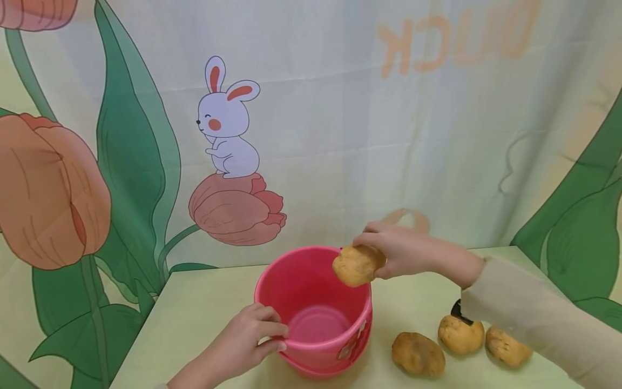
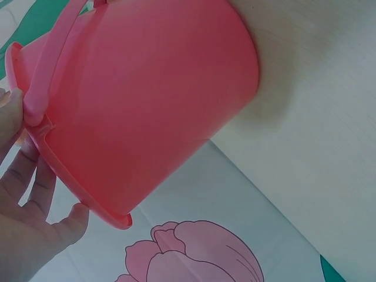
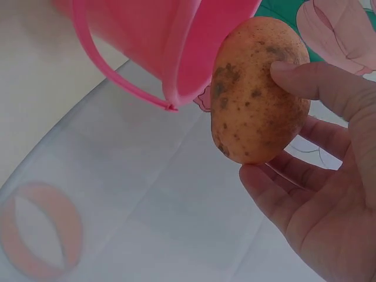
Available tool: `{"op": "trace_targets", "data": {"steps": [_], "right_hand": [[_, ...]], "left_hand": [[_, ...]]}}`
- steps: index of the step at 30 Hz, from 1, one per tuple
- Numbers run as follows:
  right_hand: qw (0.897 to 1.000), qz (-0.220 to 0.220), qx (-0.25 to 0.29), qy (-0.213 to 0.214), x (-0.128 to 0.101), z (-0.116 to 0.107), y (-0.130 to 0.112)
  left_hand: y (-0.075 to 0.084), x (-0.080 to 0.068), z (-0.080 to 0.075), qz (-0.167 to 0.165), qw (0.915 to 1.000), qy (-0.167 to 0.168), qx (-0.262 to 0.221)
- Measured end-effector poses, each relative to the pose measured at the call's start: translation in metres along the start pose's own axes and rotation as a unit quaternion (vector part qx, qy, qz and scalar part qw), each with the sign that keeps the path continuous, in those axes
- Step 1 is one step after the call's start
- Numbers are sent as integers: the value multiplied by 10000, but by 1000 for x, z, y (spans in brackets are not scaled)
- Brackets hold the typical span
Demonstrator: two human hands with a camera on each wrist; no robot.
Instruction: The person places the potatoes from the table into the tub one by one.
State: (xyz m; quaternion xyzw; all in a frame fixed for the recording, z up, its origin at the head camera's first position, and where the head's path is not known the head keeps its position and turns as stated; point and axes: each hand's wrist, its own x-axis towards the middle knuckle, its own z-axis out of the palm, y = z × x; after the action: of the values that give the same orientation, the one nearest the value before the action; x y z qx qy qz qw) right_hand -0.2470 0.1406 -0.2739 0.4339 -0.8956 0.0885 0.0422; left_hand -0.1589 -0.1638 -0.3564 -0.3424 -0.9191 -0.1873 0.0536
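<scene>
A pink bucket [image 1: 316,346] stands upright on the table, and only its bare inside bottom shows in the head view. My left hand [image 1: 245,337] grips the bucket's near left rim, thumb and fingers on either side of it; the left wrist view shows this hand [image 2: 35,205] at the rim beside the handle [image 2: 50,64]. Over the bucket's far right rim, my right hand [image 1: 396,248] holds a potato [image 1: 357,265]. In the right wrist view the potato [image 3: 258,91] has dark spots, with the thumb on one side and the fingers around the other.
On the table [image 1: 194,319], right of the bucket, lie a brownish potato [image 1: 418,354], a yellower potato [image 1: 460,335] and another potato [image 1: 507,347] partly behind the right sleeve [image 1: 529,313]. A printed curtain [image 1: 320,135] with a rabbit and tulips hangs behind the table.
</scene>
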Motion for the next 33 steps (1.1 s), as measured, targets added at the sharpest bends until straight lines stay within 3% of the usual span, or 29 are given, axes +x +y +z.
{"op": "trace_targets", "data": {"steps": [14, 33], "right_hand": [[9989, -306, 119, -342, 16, 9, -16], [9930, -92, 197, -1161, 30, 32, -38]], "left_hand": [[0, 0, 0, 101, 9999, 84, 66], [-1, 1, 1, -122, 9999, -80, -86]]}}
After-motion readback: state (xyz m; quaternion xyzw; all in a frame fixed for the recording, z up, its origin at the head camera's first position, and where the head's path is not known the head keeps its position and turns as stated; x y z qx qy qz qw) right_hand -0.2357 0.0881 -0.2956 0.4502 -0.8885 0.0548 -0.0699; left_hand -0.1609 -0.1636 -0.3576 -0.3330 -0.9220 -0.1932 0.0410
